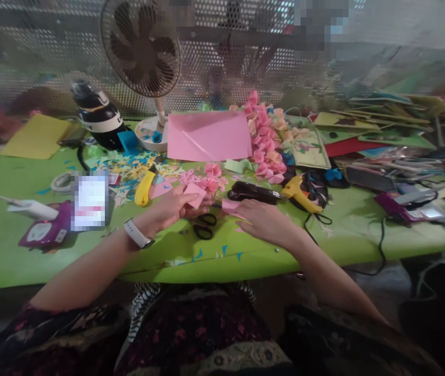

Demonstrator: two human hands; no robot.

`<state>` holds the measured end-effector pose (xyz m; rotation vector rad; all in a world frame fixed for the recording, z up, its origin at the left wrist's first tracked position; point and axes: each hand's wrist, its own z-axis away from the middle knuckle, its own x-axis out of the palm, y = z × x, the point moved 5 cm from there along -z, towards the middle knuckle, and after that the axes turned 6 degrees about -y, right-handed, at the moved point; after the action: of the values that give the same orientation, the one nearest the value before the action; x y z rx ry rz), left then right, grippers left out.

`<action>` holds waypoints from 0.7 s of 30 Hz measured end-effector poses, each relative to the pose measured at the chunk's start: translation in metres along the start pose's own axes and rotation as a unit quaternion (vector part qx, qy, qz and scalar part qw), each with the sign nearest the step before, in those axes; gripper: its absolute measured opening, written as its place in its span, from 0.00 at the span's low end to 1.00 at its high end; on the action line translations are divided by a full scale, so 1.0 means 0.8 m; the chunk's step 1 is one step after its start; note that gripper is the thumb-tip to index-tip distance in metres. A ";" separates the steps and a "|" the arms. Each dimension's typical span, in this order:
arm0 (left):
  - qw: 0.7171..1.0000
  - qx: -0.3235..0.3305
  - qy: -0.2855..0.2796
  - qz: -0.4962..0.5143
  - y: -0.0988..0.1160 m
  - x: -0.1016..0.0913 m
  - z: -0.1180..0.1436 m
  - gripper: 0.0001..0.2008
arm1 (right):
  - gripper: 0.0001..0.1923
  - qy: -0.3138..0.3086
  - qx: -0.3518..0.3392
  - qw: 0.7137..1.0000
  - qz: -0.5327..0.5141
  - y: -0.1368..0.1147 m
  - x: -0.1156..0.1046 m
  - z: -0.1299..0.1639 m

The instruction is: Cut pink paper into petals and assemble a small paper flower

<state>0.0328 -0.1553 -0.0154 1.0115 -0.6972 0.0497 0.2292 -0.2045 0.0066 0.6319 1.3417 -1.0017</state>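
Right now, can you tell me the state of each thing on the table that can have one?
left hand: grip closed on a small pink paper piece
right hand: flat on the green table, fingertips by a pink scrap
scissors: lying on the table, blades hidden
fan: upright; running or not, cannot tell
pink sheet: lying flat
yellow glue gun: lying on its side
black bottle: tilted

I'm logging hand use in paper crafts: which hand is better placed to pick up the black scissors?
Probably the right hand. It lies flat on the green table beside the black scissors and holds nothing, apart from a pink scrap at its fingertips. The left hand already pinches a pink paper piece.
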 end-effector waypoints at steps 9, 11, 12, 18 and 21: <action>0.914 0.103 -0.033 -0.391 -0.007 0.045 -0.035 0.09 | 0.25 0.155 0.051 0.987 -0.012 0.068 -0.024 -0.010; 0.904 0.089 -0.047 -0.415 -0.012 0.056 -0.047 0.09 | 0.27 0.118 0.060 0.991 -0.010 0.080 -0.020 -0.021; 0.904 0.074 -0.054 -0.417 -0.017 0.060 -0.054 0.09 | 0.25 0.098 0.060 0.993 -0.018 0.083 -0.017 -0.026; 0.886 0.118 -0.012 -0.448 -0.043 0.066 -0.098 0.08 | 0.17 0.103 0.106 0.988 -0.048 0.096 -0.008 -0.027; 0.847 0.146 0.022 -0.511 -0.043 0.071 -0.109 0.09 | 0.19 0.141 0.132 0.980 -0.050 0.104 -0.011 -0.023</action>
<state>0.1342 -0.1205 -0.0392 1.5679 -0.0294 -0.7737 0.2932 -0.1475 -0.0014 0.9424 1.5120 -1.2168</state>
